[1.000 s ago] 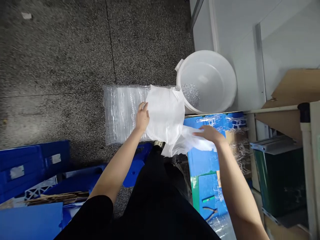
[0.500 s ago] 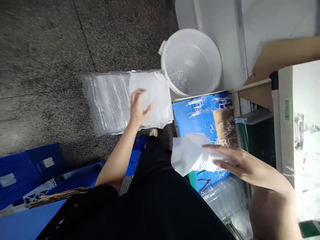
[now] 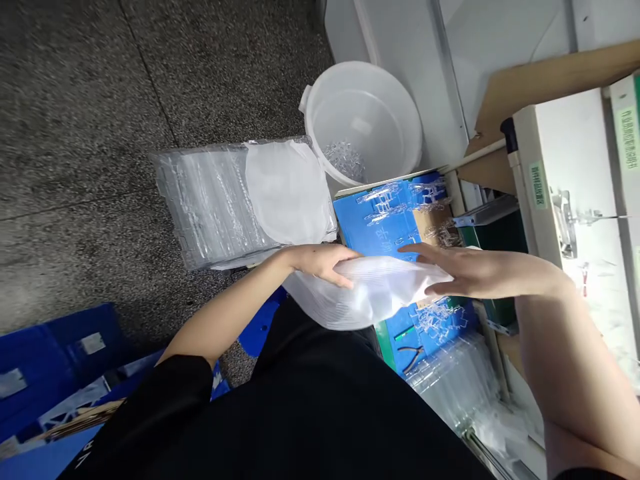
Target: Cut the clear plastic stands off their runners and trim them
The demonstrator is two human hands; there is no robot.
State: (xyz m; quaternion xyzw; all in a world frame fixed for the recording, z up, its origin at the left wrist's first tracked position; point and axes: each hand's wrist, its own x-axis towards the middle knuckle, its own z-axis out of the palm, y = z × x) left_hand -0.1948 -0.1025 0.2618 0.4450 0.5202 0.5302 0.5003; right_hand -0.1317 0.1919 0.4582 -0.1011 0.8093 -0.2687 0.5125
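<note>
A thin white foam-like sheet point(image 3: 370, 293), finely ribbed and bowed, hangs between my hands above my lap. My left hand point(image 3: 323, 261) grips its left upper edge, thumb on the near face and fingers partly behind it. At the opposite end, my right hand point(image 3: 455, 270) has the bunched sheet between thumb and fingers. Left of my hands, a second white sheet point(image 3: 290, 193) lies flat over one end of a stack of clear plastic trays or packs point(image 3: 215, 200).
A white round tub point(image 3: 370, 113) holds small clear pieces. Clear plastic parts lie on a blue work surface point(image 3: 360, 220), with pliers point(image 3: 413, 357) and a green tool point(image 3: 404, 333). Blue crates point(image 3: 65, 347) stand at lower left; a white-topped bench point(image 3: 580, 167) is at right.
My left hand has come away from the flat sheet on the stack and moved right to the held sheet. That sheet has shifted slightly left and is now stretched between both hands.
</note>
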